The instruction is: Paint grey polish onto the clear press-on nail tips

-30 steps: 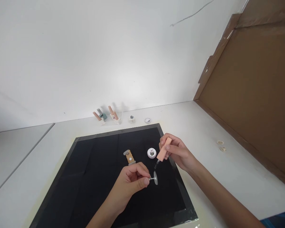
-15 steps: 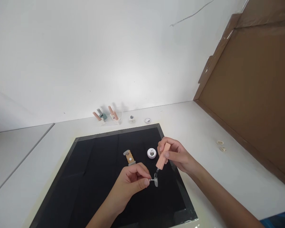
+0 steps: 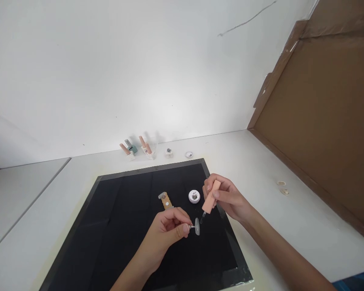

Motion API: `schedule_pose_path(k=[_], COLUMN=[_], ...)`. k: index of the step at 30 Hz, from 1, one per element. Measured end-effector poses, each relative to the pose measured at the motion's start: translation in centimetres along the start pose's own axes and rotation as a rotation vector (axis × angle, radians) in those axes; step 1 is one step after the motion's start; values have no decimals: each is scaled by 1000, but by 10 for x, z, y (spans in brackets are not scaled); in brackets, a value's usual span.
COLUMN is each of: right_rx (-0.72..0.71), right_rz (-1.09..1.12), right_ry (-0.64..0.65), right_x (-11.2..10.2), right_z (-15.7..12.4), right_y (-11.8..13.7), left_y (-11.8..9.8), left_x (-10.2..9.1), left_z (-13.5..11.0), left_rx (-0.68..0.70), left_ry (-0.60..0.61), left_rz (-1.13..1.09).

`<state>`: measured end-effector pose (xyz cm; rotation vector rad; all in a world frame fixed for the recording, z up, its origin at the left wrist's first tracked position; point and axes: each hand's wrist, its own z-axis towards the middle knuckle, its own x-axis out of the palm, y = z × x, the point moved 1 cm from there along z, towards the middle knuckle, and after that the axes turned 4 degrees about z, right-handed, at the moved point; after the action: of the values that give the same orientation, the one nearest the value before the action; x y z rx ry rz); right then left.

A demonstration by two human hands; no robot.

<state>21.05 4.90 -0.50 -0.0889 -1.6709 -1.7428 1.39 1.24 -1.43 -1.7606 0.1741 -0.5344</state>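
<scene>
My left hand point(image 3: 170, 230) pinches the thin stem of a small nail-tip holder. On the end of the stem sits a pale, glossy false nail point(image 3: 197, 226), tilted on its side. My right hand point(image 3: 227, 198) grips the peach cap of a nail polish brush point(image 3: 211, 197). The dark bristles point down, a little apart from the false nail. Just beyond my left hand lies a tan holder strip point(image 3: 166, 200) with another grey-white false nail at its far end; its near end is partly hidden by my fingers. A round white pot point(image 3: 194, 197) with silvery contents stands left of my right hand.
A black mat point(image 3: 124, 226) with grey taped edges covers the table. Along the back stand several polish bottles point(image 3: 145, 147), a small white block point(image 3: 169, 152) and a shallow white lid point(image 3: 189, 154). Two small pale pieces point(image 3: 283, 188) lie right, near a cardboard panel point(image 3: 321, 129).
The brush has lifted off the false nail, moving slightly up and right with my right hand. My left hand has turned the false nail a little and raised it slightly.
</scene>
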Motion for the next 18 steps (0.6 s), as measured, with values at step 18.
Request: schedule_pose_path(k=[18], right_rx=[26], right_rz=[-16], right_ry=[-62], right_x=[-2], right_z=[3], right_y=[-4], left_y=[-2], left_x=[2], left_z=[0], left_rx=[-27], left_ry=[6], left_rz=[-23])
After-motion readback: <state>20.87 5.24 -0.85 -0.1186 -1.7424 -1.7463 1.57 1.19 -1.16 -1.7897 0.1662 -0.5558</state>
